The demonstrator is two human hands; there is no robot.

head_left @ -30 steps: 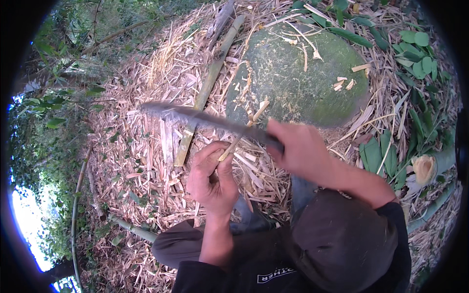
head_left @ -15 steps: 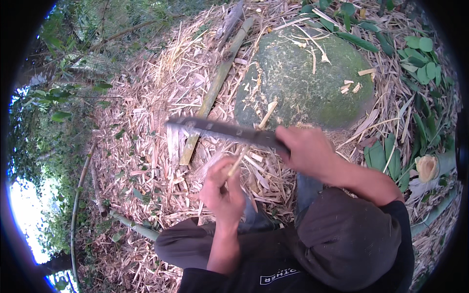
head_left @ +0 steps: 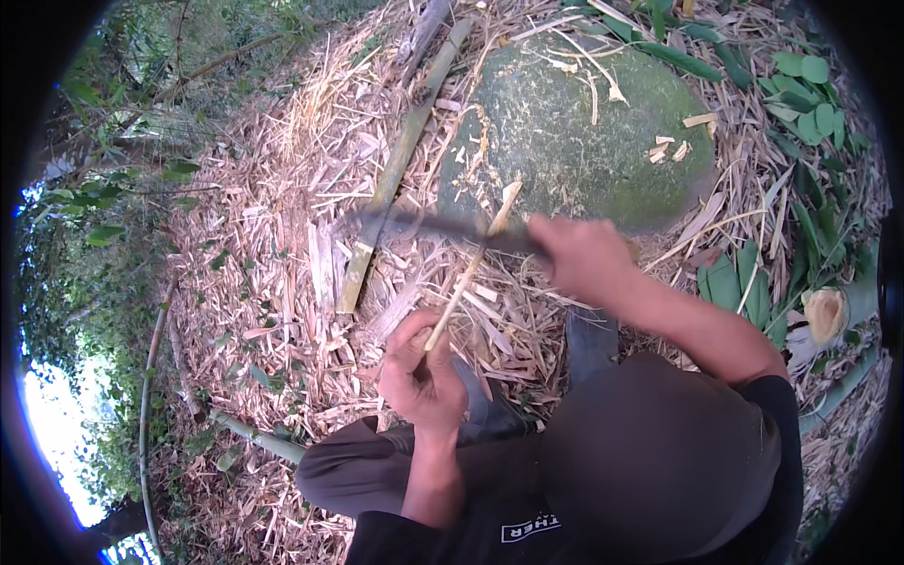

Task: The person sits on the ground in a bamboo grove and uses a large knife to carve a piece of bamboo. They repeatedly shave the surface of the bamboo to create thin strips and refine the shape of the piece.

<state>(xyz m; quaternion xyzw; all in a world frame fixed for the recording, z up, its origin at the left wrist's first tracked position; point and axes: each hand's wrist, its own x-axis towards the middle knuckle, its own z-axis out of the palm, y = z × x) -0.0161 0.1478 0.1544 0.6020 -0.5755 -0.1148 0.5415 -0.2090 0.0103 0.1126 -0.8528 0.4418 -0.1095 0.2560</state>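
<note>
In my left hand, closed with fingers and thumb around its near end, is a thin, pale wooden stick. It slants away from me, up and to the right, its far end over the edge of a mossy boulder. My right hand grips the handle of a long dark machete. The blade points left and crosses the stick near its far part. Motion blurs the blade, so I cannot tell whether the edge touches the wood.
Dry leaves and shavings litter the ground. A split bamboo length lies left of the boulder, which carries wood chips. Green leaves and a cut bamboo stalk are at right. A thin pole stands out at left.
The machete has moved along the stick, away from my left hand, so more of the stick shows between them. My left hand keeps its grip. The whole view has shifted slightly.
</note>
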